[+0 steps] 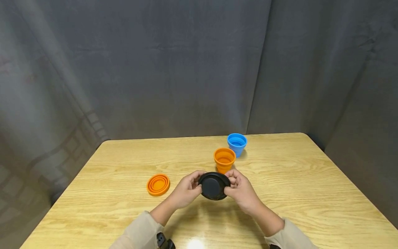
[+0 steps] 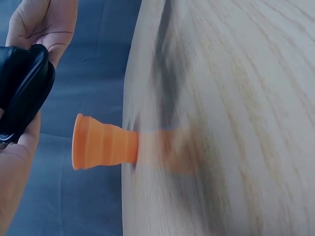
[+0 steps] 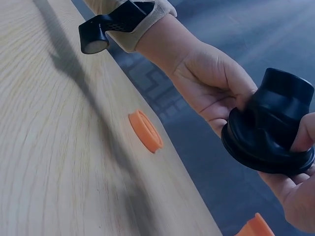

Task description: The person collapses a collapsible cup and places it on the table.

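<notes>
A black collapsible cup (image 1: pixel 212 186) is held above the table between both hands, its base toward the head camera. In the right wrist view the cup (image 3: pixel 275 118) is partly folded, with its narrow base standing out from the wide rim. My left hand (image 1: pixel 187 189) grips one side of the rim, thumb on the near face and fingers behind. My right hand (image 1: pixel 243 191) pinches the opposite side the same way. Just beyond the hands an extended orange collapsible cup (image 1: pixel 224 159) stands upright, its lower part overlapped by the black cup in the head view.
An extended blue collapsible cup (image 1: pixel 237 143) stands behind the orange one, near the table's back edge. To the left, a flattened orange collapsible cup (image 1: pixel 158 184) lies on the wooden table (image 1: pixel 118 166). A grey curtain (image 1: pixel 186 69) hangs behind the table.
</notes>
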Available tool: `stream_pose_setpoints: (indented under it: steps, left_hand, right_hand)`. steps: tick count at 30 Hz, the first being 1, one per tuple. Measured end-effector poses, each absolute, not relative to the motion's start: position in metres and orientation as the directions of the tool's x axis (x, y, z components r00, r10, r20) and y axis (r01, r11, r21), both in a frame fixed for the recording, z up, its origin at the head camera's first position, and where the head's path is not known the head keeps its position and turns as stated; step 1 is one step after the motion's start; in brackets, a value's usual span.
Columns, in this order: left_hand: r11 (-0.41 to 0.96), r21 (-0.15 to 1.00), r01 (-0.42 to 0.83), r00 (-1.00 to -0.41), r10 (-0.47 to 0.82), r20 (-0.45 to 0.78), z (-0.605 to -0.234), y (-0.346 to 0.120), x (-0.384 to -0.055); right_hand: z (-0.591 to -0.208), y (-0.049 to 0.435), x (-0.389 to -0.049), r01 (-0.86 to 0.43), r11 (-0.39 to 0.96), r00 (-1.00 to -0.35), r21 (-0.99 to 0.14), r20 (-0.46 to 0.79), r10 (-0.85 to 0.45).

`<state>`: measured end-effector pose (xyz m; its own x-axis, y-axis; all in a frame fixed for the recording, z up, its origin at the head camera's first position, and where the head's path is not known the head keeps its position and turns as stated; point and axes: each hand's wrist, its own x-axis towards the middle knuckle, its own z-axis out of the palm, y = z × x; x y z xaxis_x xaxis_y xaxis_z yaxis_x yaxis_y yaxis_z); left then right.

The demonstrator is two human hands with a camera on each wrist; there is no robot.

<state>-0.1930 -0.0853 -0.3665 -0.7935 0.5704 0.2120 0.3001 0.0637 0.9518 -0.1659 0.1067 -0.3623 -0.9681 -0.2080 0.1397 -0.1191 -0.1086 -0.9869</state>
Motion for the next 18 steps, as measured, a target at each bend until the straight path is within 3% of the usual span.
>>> stream_pose_setpoints:
  steps: [11, 18]
  left_hand:
    - [0.059, 0.948, 0.314, -0.787, 0.574, 0.225, -0.368, -0.086, -0.192]
    - [0.021, 0.976, 0.217, -0.776, 0.61, 0.16, -0.368, -0.093, -0.197]
  right_hand:
    - [-0.363, 0.109, -0.164, -0.116, -0.085, -0.972, -0.99, 0.13, -0.195]
    - [-0.366, 0.118, -0.165, -0.098, -0.144, -0.94, -0.985, 0.14, -0.312]
